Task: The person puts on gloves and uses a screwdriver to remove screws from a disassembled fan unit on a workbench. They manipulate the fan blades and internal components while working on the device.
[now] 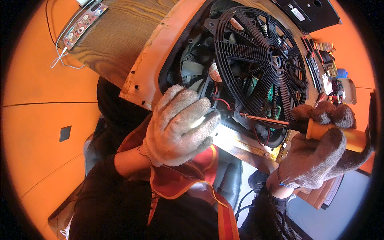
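Note:
My right hand, in a grey-white work glove, grips a screwdriver by its yellow and black handle. The long shaft points left, and its tip is at a mounting lug on the lower edge of a round black fan grille. This ribbed grille lies tilted over a dark housing in a flat metal panel. Through it show a green circuit board and red wires. My left hand, also gloved, hovers by the panel's near edge, fingers extended and slightly curved. A bright patch shows between its fingers.
On the wooden table at the far left lies a phone in a patterned case with a white cable. A black box-like item stands at the back right. Tools and small parts crowd the right side. A dark chair is below.

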A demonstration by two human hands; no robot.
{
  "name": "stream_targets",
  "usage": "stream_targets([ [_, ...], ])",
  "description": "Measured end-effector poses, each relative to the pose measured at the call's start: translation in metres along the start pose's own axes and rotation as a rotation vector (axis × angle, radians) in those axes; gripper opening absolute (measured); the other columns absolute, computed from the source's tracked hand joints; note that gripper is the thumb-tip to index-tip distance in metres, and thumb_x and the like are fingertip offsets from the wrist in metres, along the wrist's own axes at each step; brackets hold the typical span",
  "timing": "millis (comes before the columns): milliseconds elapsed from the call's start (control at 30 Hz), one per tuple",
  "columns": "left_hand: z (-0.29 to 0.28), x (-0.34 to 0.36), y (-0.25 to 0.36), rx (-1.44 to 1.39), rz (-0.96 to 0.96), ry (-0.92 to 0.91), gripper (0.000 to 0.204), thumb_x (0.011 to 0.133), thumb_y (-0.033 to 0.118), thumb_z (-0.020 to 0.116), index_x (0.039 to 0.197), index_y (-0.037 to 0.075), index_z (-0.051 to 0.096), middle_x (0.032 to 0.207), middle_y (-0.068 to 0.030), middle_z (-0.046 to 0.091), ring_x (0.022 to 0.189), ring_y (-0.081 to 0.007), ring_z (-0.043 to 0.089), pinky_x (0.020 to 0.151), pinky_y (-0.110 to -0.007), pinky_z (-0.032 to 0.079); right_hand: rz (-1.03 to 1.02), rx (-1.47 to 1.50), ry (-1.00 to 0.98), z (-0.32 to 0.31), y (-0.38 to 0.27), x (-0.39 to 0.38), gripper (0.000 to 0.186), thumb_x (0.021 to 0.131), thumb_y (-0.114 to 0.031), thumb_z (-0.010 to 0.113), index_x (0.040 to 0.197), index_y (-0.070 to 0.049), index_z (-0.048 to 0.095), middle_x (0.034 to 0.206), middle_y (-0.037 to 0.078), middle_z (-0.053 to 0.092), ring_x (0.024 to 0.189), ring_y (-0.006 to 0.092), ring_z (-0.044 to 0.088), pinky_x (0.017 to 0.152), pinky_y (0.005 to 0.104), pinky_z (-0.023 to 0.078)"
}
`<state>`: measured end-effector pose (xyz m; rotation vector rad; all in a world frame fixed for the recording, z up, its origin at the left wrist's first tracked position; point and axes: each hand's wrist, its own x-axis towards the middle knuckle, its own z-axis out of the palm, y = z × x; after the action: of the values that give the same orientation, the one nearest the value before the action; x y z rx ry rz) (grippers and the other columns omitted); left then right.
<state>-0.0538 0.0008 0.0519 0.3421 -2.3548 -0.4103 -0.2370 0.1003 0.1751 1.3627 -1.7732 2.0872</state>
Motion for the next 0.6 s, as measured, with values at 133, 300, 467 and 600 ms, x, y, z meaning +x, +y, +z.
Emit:
stream_targets([
  [133,0.001,-0.004,-0.001,-0.025,-0.043,-0.077,0.033,0.076,0.028,0.076,0.108,0.020,0.074,0.129,-0.0052,0.054,0.126,-0.0294,0.046,0.110,-0.051,0.038,-0.024,-0.013,-0.005,0.003,0.002,0.000,0.047,0.086,-0.017,0.072,0.126,-0.013,0.048,0.098,0.013,0.065,0.081,0.0234,0.066,0.062,0.0428,0.062],
  [300,0.005,-0.004,-0.003,-0.033,-0.029,-0.059,0.032,0.076,0.028,0.075,0.108,0.021,0.074,0.127,-0.0043,0.056,0.123,-0.0282,0.050,0.110,-0.049,0.038,-0.041,-0.026,-0.042,0.003,0.001,0.000,0.049,0.085,-0.019,0.074,0.126,-0.010,0.049,0.096,0.015,0.065,0.079,0.0247,0.067,0.062,0.0426,0.062],
  [467,0.004,-0.003,-0.003,-0.050,-0.021,-0.051,0.032,0.076,0.028,0.075,0.106,0.020,0.074,0.125,-0.0044,0.058,0.121,-0.0282,0.052,0.111,-0.049,0.037,-0.071,-0.043,-0.096,0.002,0.002,0.004,0.052,0.084,-0.021,0.076,0.126,-0.006,0.050,0.094,0.017,0.066,0.077,0.0259,0.068,0.062,0.0423,0.063],
  [600,-0.002,-0.004,-0.008,-0.074,0.046,-0.025,0.033,0.074,0.022,0.077,0.107,0.017,0.072,0.122,-0.0053,0.060,0.116,-0.0276,0.056,0.105,-0.048,0.043,-0.118,-0.081,-0.160,-0.003,0.008,0.015,0.054,0.083,-0.023,0.078,0.126,-0.003,0.051,0.093,0.019,0.066,0.075,0.0270,0.069,0.062,0.0422,0.063],
])
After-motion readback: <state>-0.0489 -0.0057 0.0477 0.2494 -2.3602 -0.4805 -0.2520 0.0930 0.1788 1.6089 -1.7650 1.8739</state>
